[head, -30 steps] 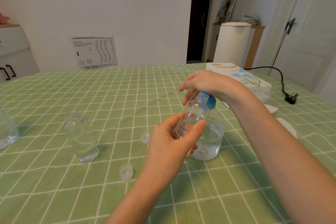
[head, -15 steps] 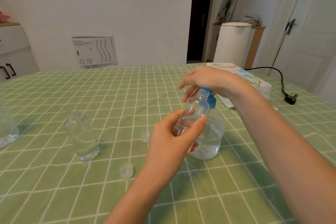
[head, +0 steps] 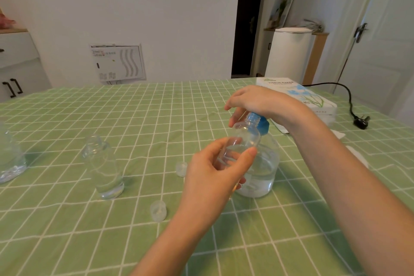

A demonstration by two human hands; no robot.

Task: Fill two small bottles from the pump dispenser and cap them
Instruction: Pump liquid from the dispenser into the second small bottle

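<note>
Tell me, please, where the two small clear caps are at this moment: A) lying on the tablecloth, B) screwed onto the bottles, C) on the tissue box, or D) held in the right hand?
A: the far cap and the near cap both lie loose on the green tablecloth.

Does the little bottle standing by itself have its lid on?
No, that bottle has an open mouth; the near lid and the far lid lie loose on the tablecloth.
</note>
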